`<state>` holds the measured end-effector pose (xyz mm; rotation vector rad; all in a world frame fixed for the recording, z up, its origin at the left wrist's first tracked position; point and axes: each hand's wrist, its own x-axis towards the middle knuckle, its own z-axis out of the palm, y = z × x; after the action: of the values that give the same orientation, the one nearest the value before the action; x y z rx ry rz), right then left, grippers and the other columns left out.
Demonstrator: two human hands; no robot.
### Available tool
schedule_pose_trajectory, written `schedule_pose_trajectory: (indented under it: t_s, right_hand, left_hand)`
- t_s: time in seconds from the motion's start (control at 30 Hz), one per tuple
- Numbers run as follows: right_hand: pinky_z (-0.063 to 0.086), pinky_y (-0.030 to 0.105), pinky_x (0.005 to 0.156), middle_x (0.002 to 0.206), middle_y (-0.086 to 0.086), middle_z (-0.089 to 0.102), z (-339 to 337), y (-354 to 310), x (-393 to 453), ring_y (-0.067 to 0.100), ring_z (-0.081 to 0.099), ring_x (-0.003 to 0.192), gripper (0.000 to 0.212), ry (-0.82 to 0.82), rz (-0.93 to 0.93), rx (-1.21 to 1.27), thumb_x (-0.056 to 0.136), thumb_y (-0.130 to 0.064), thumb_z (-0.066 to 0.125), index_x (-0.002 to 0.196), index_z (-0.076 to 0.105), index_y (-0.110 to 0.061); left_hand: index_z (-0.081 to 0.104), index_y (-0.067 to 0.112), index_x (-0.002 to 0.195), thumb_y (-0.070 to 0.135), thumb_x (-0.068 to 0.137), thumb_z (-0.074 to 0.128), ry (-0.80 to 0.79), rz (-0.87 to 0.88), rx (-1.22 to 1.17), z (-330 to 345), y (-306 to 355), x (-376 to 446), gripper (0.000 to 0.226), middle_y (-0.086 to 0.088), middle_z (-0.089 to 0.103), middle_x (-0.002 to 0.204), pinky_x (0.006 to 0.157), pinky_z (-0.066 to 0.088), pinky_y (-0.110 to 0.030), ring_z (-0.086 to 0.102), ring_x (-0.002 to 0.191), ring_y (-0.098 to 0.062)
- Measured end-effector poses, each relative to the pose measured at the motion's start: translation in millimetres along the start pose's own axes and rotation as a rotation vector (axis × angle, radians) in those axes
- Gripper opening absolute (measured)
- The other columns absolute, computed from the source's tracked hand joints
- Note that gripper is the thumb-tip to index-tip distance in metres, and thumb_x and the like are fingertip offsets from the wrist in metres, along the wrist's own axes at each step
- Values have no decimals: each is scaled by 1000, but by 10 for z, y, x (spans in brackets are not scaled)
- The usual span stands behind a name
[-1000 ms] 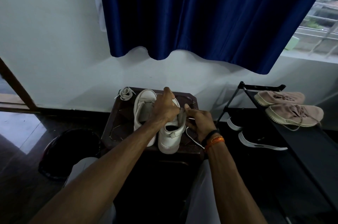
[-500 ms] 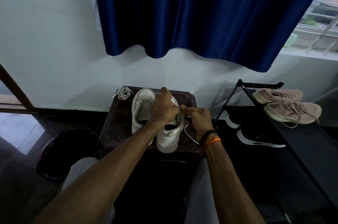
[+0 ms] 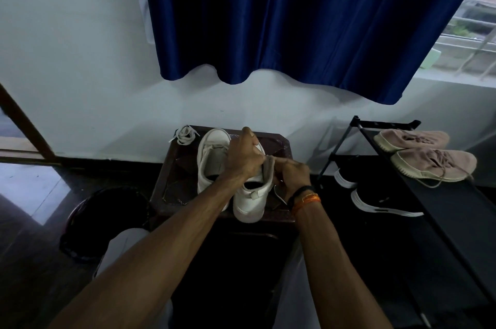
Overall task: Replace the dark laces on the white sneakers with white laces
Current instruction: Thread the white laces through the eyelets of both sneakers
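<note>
- Sneakers stood side by side on the dark table (image 3: 171, 181); the left sneaker (image 3: 212, 162) showed no lace.
- The left hand (image 3: 244, 159) gripped the right sneaker (image 3: 249, 202); right hand (image 3: 291, 175) fingers pinched a white lace (image 3: 279, 195) (threading seemingly unfinished).
- A spare lace bundle (image 3: 185, 134) waited, untouched.

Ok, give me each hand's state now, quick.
Left hand: closed on the right white sneaker.
Right hand: pinching a white lace at that sneaker.
</note>
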<state>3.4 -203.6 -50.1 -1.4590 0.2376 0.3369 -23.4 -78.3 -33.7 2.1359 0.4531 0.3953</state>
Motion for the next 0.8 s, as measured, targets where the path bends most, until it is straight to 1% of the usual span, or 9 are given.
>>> schedule_pose_trajectory:
  t_s: [0.1, 0.17, 0.23, 0.37, 0.47, 0.53, 0.6, 0.7, 0.8]
  right_hand:
    - [61, 41, 77, 82, 13, 75, 45, 41, 94, 30, 70, 77, 17, 65, -74, -210, 82, -3, 63, 79, 80, -7]
    - [55, 38, 73, 71, 3, 69, 77, 20, 73, 25, 62, 73, 24, 82, -102, -280, 83, -9, 63, 64, 74, -18]
    - [49, 34, 69, 65, -1, 59, 60, -3, 73, 21, 55, 67, 30, 99, -102, -279, 92, -12, 60, 63, 62, -21]
    - [49, 22, 48, 62, 1, 63, -56, 1, 118, 11, 60, 51, 26, 184, -24, 98, 97, -4, 49, 74, 58, -9]
    - [54, 25, 60, 84, 8, 67, -213, -128, 78, 13, 65, 65, 29, 254, -2, 523, 102, -4, 40, 78, 57, -10]
    - [53, 28, 68, 84, 6, 65, -309, -238, 59, 16, 64, 74, 33, 250, -4, 658, 107, -10, 31, 83, 54, -10]
    - [53, 28, 58, 76, 5, 57, -336, -277, 38, 16, 56, 64, 31, 212, -9, 654, 106, -8, 34, 80, 52, -11]
    - [32, 20, 41, 63, 1, 45, -280, -192, 27, 13, 36, 50, 33, 75, -120, 212, 99, -9, 49, 68, 50, -18]
    - [41, 22, 51, 63, -3, 62, -259, -128, -46, 10, 53, 56, 30, 20, -333, -538, 91, -34, 72, 66, 67, -17]
  left_hand:
    - [53, 14, 96, 1, 78, 63, -34, 36, 12, -30, 2, 11, 24, -6, 72, 87, 73, 54, -39, 67, 86, -23]
    - [54, 15, 97, 2, 78, 63, -87, 73, 51, -51, -8, 5, 24, -3, 71, 86, 72, 55, -38, 67, 84, -19]
    - [56, 15, 98, 1, 74, 65, -147, 119, 88, -62, -33, -16, 29, -2, 70, 86, 73, 55, -39, 67, 86, -20]
    - [59, 10, 102, 3, 73, 65, -167, 143, 86, -108, -45, -65, 30, -6, 69, 93, 76, 54, -40, 65, 89, -24]
    - [60, 11, 102, 4, 72, 65, -173, 125, 77, -140, -37, -82, 31, -5, 71, 96, 81, 55, -42, 67, 92, -23]
    - [61, 10, 105, 7, 70, 61, -148, 156, 103, -160, -24, -104, 35, -7, 71, 101, 84, 54, -42, 66, 99, -26]
    - [60, 8, 111, 7, 70, 61, -99, 225, 218, -164, -18, -137, 41, -8, 68, 111, 91, 48, -40, 61, 107, -28]
    - [57, 10, 113, 20, 72, 58, 45, 273, 435, -149, -46, -194, 42, -7, 63, 112, 105, 32, -38, 53, 112, -30]
    - [57, 9, 105, 25, 61, 63, 186, 239, 569, -136, -90, -206, 47, -9, 59, 107, 118, 22, -51, 53, 111, -32]
